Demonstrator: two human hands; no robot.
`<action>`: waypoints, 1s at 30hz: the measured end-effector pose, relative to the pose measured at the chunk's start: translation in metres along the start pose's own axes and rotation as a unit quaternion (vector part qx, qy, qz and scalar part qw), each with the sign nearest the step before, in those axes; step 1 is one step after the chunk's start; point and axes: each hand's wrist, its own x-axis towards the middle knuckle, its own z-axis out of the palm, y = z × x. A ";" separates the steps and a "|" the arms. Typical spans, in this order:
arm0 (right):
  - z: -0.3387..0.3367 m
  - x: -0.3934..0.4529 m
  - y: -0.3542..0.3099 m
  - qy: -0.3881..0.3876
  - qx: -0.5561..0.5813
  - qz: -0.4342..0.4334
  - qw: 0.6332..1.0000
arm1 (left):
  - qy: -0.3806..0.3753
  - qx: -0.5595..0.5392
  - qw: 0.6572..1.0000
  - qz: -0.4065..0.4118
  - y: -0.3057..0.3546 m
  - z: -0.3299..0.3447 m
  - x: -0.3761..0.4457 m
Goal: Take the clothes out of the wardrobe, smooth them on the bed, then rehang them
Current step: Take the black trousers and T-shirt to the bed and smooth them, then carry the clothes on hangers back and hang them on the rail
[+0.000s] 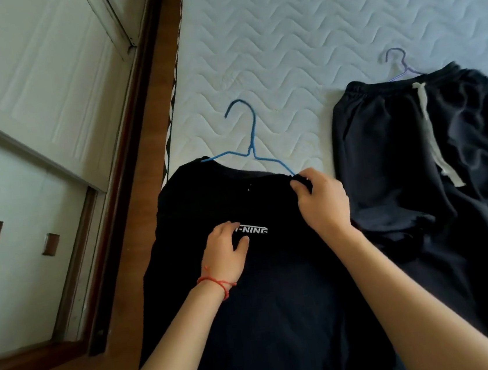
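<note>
Black T-shirt [248, 290] flat on the mattress [281, 43], blue wire hanger [250, 141] at its collar.
I judge smoothing underway: my left hand [226, 253] presses open-fingered, my right hand [320, 200] pinches the shoulder; next, seat the hanger.

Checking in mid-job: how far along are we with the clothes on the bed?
Done: two garments are out on the white quilted mattress; the dark drawstring trousers lie on a purple wire hanger. In hand: the right hand pinches the black printed T-shirt at its shoulder by the blue wire hanger, while the left hand presses its chest. Left: rehanging both in the wardrobe.
</note>
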 end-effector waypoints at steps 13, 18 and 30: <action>-0.140 -0.168 -0.054 0.080 0.150 -0.041 0.985 | 0.115 -0.433 0.894 -0.022 0.185 -0.089 -0.168; -0.187 -0.235 -0.056 0.129 0.177 -0.020 0.976 | 0.040 -0.537 0.843 -0.014 0.226 -0.121 -0.243; -0.266 -0.377 -0.038 0.325 0.211 0.124 0.914 | -0.188 -0.477 0.858 -0.008 0.246 -0.142 -0.309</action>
